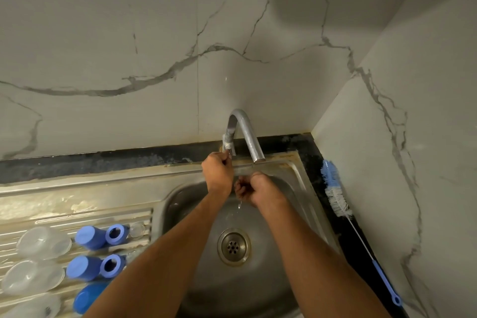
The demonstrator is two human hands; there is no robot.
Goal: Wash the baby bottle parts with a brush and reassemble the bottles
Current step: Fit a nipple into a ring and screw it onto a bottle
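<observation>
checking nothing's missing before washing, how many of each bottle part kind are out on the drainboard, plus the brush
Blue bottle bodies: 3
Blue collar rings: 2
Clear caps: 3
Small clear round piece: 1
Bottle brush: 1
Total: 10, though the arm may hide more.

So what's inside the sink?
The sink holds a round metal drain at the bottom and a little water dripping from the right hand. No bottle parts show in it, though both arms cover some of the bowl.
</observation>
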